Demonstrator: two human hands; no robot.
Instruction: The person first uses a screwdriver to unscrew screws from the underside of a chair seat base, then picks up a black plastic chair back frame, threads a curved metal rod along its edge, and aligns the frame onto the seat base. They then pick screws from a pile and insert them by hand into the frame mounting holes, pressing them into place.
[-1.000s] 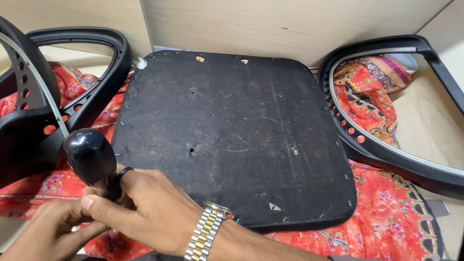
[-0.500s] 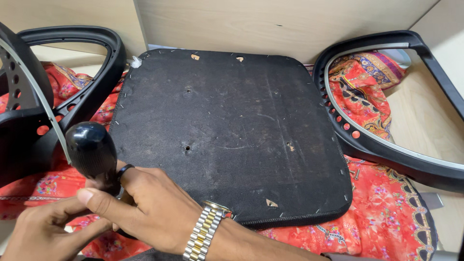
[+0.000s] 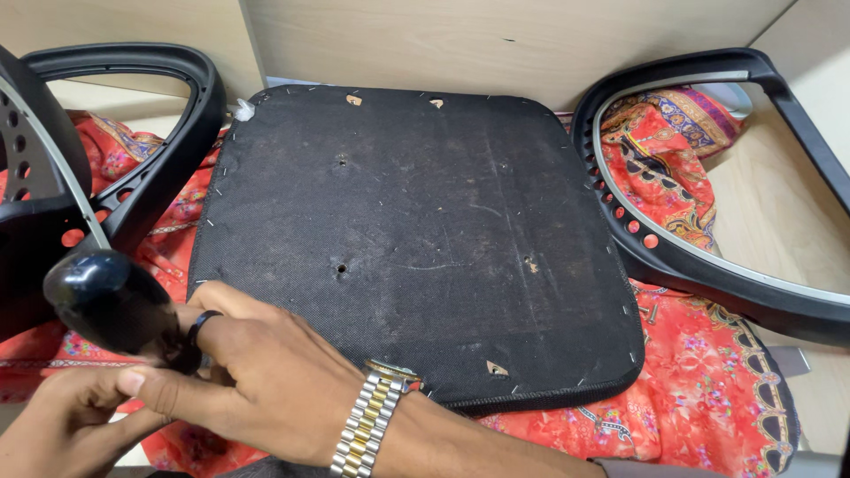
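My right hand [image 3: 266, 381], with a metal watch on the wrist and a dark ring on one finger, reaches across to the lower left and grips a black-handled tool [image 3: 106, 301] just below its rounded handle. My left hand [image 3: 62, 425] sits under it at the bottom left corner, fingers closed against the tool's lower end, which is hidden. Both hands are at the front left corner of a black fabric-covered seat pad [image 3: 425, 221] lying underside up, with staples round its edge and small holes in it.
A black plastic chair frame piece [image 3: 168, 133] lies left of the pad and another [image 3: 699, 257] to its right. All rest on a red patterned cloth [image 3: 708, 398]. A light wooden panel [image 3: 496, 35] stands behind. A small screw [image 3: 649, 312] lies by the pad's right edge.
The tool's handle has shifted left and tilted further over, with both hands following. The seat pad and frame pieces have stayed in place.
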